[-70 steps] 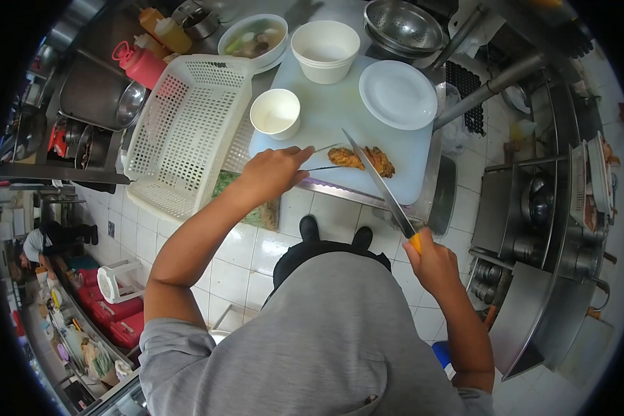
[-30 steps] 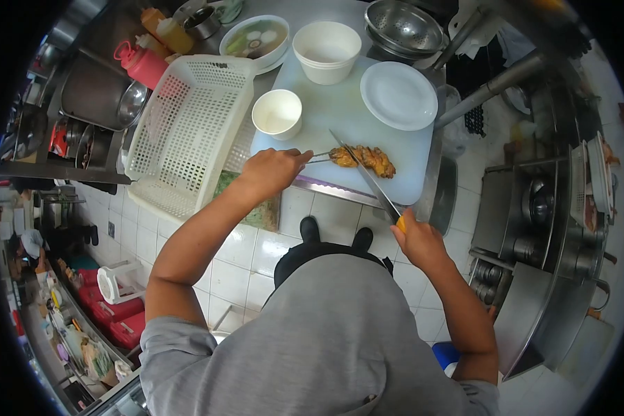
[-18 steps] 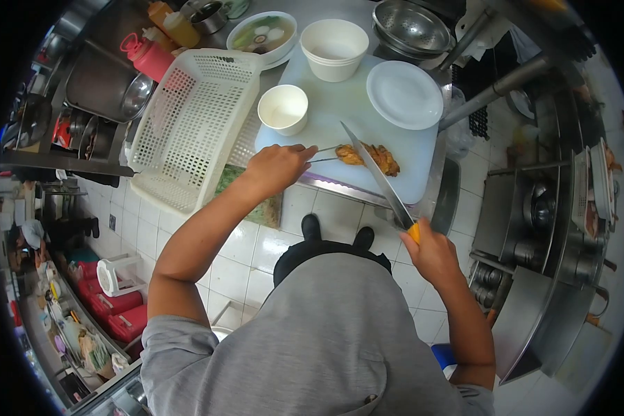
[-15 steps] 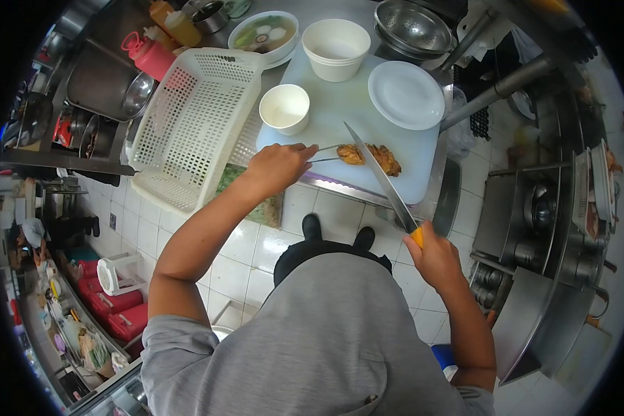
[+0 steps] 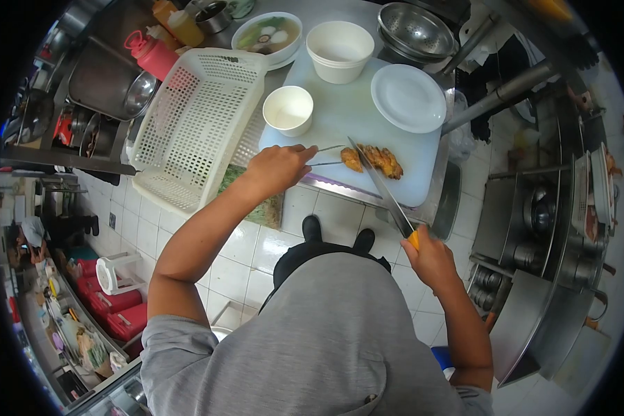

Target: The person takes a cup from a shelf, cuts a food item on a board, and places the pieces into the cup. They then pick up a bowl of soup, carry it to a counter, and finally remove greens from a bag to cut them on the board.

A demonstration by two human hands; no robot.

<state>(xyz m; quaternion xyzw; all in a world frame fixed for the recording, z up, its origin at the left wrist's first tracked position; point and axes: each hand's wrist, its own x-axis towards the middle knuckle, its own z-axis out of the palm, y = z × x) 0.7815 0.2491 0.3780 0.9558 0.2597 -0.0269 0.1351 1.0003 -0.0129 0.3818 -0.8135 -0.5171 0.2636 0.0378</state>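
My left hand [image 5: 279, 168] is closed around metal tongs [image 5: 329, 163], whose tips reach the left end of a browned piece of cooked meat [image 5: 384, 162], perhaps chicken. My right hand [image 5: 431, 255] grips the yellow handle of a long knife [image 5: 388, 196]. Its blade lies across the meat, with a smaller chunk [image 5: 351, 159] on the left side of it. Beneath them is a pale cutting board [image 5: 326, 149]. Above the tongs stands a small white bowl [image 5: 288, 111]. A white plate [image 5: 408, 98] rests at the board's upper right.
Stacked white bowls [image 5: 340, 51] stand at the back of the board. To the left is a white perforated basket [image 5: 194, 125]. A bowl of soup [image 5: 267, 36], a pink bottle [image 5: 151, 55] and a metal colander [image 5: 417, 32] sit farther back. Another person [image 5: 35, 232] is at far left.
The knife has drawn back slightly toward me, its tip lower against the meat. The left chunk now looks more separate from the rest. My left hand keeps nearly the same position.
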